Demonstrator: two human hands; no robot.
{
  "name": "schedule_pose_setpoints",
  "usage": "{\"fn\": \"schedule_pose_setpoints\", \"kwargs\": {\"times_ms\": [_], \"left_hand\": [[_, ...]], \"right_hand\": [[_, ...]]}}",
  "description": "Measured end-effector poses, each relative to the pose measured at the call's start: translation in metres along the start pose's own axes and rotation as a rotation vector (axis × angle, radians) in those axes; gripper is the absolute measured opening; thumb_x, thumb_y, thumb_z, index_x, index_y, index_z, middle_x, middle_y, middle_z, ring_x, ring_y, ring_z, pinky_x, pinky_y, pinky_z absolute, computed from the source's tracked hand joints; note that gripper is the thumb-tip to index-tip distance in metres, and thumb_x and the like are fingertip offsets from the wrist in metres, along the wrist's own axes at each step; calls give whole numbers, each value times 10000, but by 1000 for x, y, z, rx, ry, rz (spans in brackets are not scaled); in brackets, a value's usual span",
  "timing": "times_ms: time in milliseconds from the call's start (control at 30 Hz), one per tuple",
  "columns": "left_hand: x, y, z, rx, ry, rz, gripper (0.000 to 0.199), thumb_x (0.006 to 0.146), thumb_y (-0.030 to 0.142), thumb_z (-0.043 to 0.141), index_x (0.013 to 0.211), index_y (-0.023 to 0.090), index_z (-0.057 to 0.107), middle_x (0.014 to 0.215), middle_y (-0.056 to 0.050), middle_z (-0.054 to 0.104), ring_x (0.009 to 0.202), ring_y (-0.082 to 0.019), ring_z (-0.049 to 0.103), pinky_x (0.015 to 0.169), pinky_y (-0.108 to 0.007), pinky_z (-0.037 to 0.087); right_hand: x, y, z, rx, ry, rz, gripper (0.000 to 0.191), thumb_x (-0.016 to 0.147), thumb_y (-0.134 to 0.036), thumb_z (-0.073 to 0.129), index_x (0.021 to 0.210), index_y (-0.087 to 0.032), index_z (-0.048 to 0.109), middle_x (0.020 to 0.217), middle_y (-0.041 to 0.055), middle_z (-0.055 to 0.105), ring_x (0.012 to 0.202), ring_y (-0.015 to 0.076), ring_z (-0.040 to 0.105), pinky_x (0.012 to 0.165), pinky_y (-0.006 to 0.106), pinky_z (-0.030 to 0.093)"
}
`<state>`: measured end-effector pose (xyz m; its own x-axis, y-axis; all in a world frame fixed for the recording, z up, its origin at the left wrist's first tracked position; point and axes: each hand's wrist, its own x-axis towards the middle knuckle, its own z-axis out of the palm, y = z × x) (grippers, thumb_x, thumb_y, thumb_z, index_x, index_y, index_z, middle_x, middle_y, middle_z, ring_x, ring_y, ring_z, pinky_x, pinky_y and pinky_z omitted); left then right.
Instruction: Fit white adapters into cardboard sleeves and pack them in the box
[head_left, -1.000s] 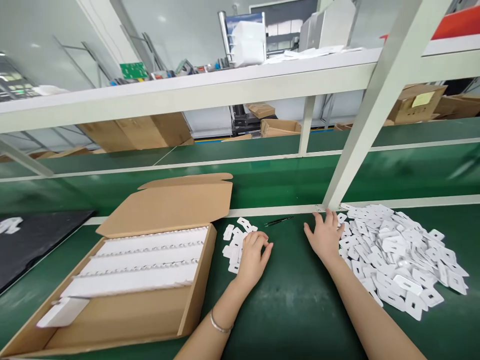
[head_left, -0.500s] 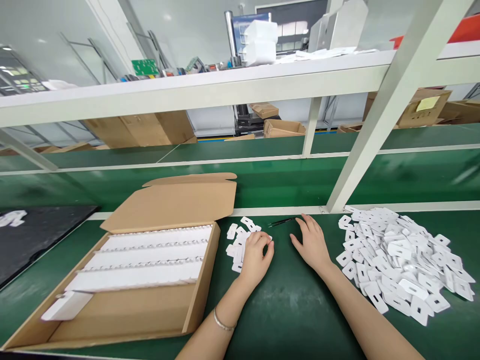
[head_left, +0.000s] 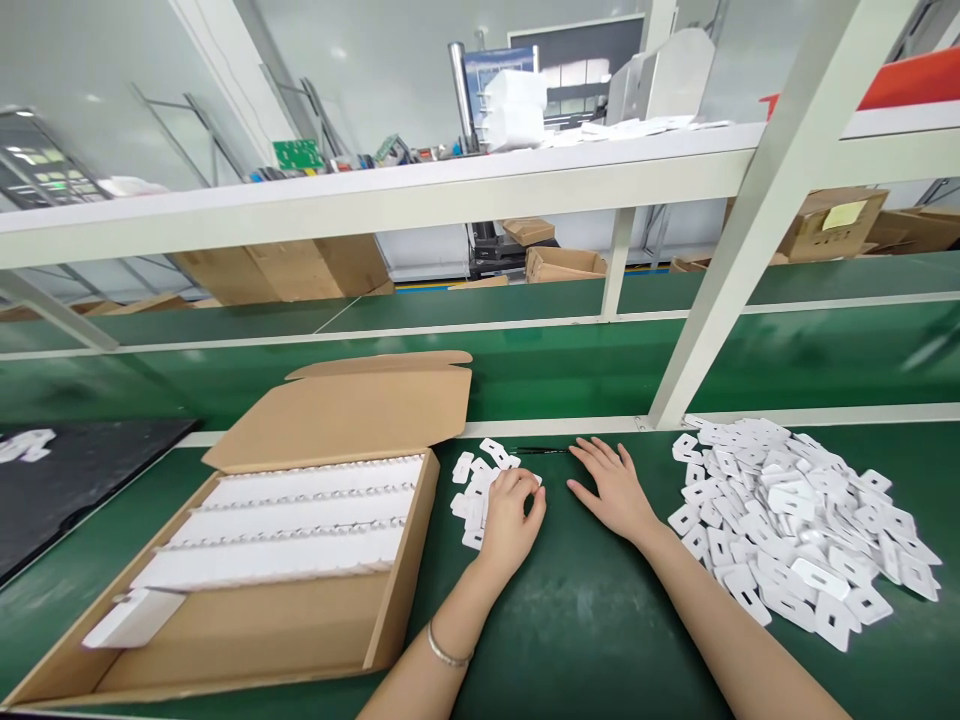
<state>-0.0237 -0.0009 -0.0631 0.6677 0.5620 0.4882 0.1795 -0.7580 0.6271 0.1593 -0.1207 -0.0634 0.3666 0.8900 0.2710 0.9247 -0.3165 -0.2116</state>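
Observation:
My left hand (head_left: pixel 513 515) is at the right edge of a small group of white plastic pieces (head_left: pixel 472 500); thumb and forefinger pinch a white piece (head_left: pixel 538 480), mostly hidden by the fingers. My right hand (head_left: pixel 611 488) lies with fingers spread on the green bench, its fingertips by the end of dark tweezers (head_left: pixel 541 450). A large pile of white pieces (head_left: pixel 795 520) lies to the right of my right hand. An open cardboard box (head_left: pixel 405 570) stands left of my left hand, holding rows of white pieces (head_left: pixel 300 510) and a separate white block (head_left: pixel 135 618) at its near left corner.
A slanted white post (head_left: pixel 720 290) rises behind the large pile. Above the back of the bench runs a white shelf (head_left: pixel 375 200) with parts on it. At the far left lies a black mat (head_left: pixel 82 480) with some white pieces. Cardboard boxes (head_left: pixel 285 268) stand farther back.
My right hand has shifted slightly left, and the tweezers have moved left and now lie nearly level. My left hand keeps its pinch. The camera view has shifted slightly.

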Motion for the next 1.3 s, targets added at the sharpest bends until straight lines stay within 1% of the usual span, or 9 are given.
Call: {"fn": "schedule_pose_setpoints", "kwargs": {"times_ms": [133, 233, 367, 533, 700, 800, 1033, 1200, 1300], "left_hand": [[0, -2, 0, -7, -7, -6, 193, 996, 207, 477, 821, 218, 556, 955, -61, 660, 950, -250, 619, 859, -427, 502], [-1, -3, -1, -30, -14, 1, 211, 1003, 214, 470, 808, 213, 551, 943, -58, 651, 936, -245, 612, 847, -415, 499], [-3, -6, 0, -49, -40, 12, 230, 1018, 246, 471, 808, 211, 557, 938, -55, 645, 930, -247, 602, 845, -417, 492], [-5, -8, 3, -71, -55, 15, 248, 1033, 271, 460, 816, 217, 567, 942, -50, 652, 936, -248, 603, 845, -414, 492], [-4, -9, 3, -72, -45, 2, 262, 1029, 280, 460, 796, 221, 563, 906, -42, 654, 907, -246, 611, 816, -395, 499], [-3, -9, 2, -72, -50, -2, 271, 1031, 288, 451, 793, 220, 560, 893, -43, 653, 894, -244, 610, 807, -394, 499], [-3, -6, 0, -96, -71, -21, 284, 1033, 312, 445, 790, 220, 559, 880, -48, 655, 887, -244, 611, 790, -389, 503], [-4, -5, -1, -117, -90, -44, 298, 1038, 342, 436, 790, 224, 551, 870, -45, 648, 883, -243, 611, 794, -388, 504], [-4, -6, -1, -130, -103, -57, 305, 1039, 353, 425, 793, 226, 552, 870, -45, 647, 880, -244, 612, 791, -387, 504]], "right_hand": [[-1, 5, 2, -88, 134, 250, 392, 1007, -286, 531, 1347, -106, 609, 1372, 221, 568, 1279, 380, 507, 1057, 531, 411], [-3, 10, 0, -127, 156, 353, 302, 986, -301, 602, 1218, -119, 664, 1164, 195, 603, 1079, 361, 561, 885, 452, 451], [-4, 12, -4, -121, 114, 320, 164, 979, -202, 628, 1123, -197, 707, 1067, 110, 633, 959, 279, 596, 810, 365, 432], [-4, 9, -5, -42, 101, 237, 163, 1013, -150, 592, 1113, -219, 701, 1039, 45, 693, 913, 205, 644, 788, 302, 441], [-6, 10, -3, 29, 149, 246, 229, 1050, -138, 488, 998, -219, 696, 927, 25, 713, 827, 182, 667, 653, 286, 420], [-6, 11, -3, 51, 178, 235, 235, 1031, -116, 493, 984, -217, 700, 915, 31, 702, 864, 194, 663, 674, 290, 443], [-4, 8, -8, 65, 230, 186, 254, 993, -58, 503, 1039, -186, 718, 1070, 78, 679, 992, 237, 611, 890, 361, 495], [-7, 7, -1, 75, 188, 147, 285, 917, -156, 689, 1197, -197, 715, 1153, 99, 662, 1068, 289, 605, 903, 426, 518], [-8, 8, 4, 78, 168, 142, 320, 917, -132, 660, 1228, -186, 709, 1157, 112, 651, 1045, 285, 613, 898, 430, 535]]}}
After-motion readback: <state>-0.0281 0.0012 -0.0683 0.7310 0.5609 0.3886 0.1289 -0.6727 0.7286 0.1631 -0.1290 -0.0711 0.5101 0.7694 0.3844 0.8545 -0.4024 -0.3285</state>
